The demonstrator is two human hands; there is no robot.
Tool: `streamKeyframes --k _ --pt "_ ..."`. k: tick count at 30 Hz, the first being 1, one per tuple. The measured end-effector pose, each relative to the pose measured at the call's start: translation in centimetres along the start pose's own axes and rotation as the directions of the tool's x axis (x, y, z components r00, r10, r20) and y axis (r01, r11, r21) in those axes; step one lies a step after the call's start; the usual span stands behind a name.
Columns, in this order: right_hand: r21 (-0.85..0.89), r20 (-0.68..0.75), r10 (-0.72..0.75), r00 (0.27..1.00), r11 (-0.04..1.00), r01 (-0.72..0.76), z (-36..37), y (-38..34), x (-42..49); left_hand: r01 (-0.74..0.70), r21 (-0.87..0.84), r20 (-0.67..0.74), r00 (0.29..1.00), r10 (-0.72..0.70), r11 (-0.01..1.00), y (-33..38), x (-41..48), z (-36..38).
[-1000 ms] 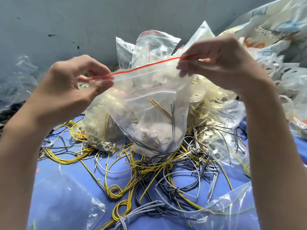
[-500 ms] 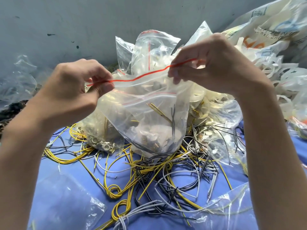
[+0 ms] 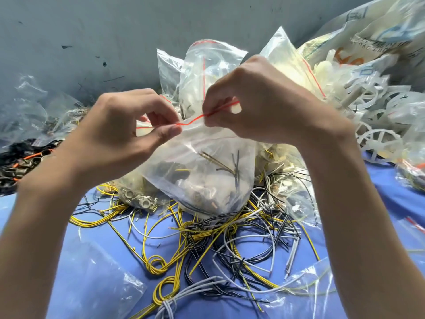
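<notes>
Two hands work one seal: your left hand (image 3: 119, 132) and right hand (image 3: 259, 107) each pinch the red zip strip (image 3: 195, 118) of the clear plastic bag (image 3: 207, 176) of small parts, held above the tangled yellow, black and grey wires (image 3: 207, 238). Only the short wavy stretch between your fingertips looks left to press.

Clear zip-lock plastic bag (image 3: 202, 176) is hanging mid-frame between left hand (image 3: 115, 139) and right hand (image 3: 264, 111), above tangled yellow, black and grey wires (image 3: 207, 238) lying on blue tablecloth (image 3: 391, 199); white plastic wheel rings (image 3: 377, 139) are piling at mid-right, further back.
</notes>
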State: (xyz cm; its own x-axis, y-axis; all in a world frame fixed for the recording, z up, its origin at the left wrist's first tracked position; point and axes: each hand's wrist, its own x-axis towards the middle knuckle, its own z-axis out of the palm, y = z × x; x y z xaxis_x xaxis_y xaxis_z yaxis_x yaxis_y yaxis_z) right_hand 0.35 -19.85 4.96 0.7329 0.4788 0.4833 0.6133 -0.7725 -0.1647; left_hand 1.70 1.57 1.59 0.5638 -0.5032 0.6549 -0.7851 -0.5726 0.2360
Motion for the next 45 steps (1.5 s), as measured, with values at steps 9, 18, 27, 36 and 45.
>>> streamKeyframes --k 9,18,27,36,45 --pt "0.018 0.003 -0.007 1.000 1.000 0.007 0.6 -0.3 0.4 -0.025 0.087 -0.065 0.997 0.030 0.996 1.1 0.1 0.3" --pt "-0.029 -0.084 -0.116 0.990 0.993 0.114 0.7 -1.1 0.6 0.051 0.151 -0.178 0.984 -0.023 0.987 2.3 0.1 0.3" --pt "-0.024 -0.174 -0.134 0.975 0.991 0.132 0.8 -1.2 0.6 0.067 0.089 -0.189 0.981 -0.049 0.994 2.9 0.2 -0.2" --pt "0.112 -0.235 -0.069 0.969 0.989 0.098 -0.4 0.1 0.1 0.196 0.059 -0.248 0.953 -0.176 0.979 1.8 0.0 -0.5" --pt "0.162 -0.358 0.057 0.932 0.987 0.003 0.2 1.6 0.1 0.285 -0.075 -0.201 0.934 -0.295 0.956 -2.3 -0.5 -2.0"
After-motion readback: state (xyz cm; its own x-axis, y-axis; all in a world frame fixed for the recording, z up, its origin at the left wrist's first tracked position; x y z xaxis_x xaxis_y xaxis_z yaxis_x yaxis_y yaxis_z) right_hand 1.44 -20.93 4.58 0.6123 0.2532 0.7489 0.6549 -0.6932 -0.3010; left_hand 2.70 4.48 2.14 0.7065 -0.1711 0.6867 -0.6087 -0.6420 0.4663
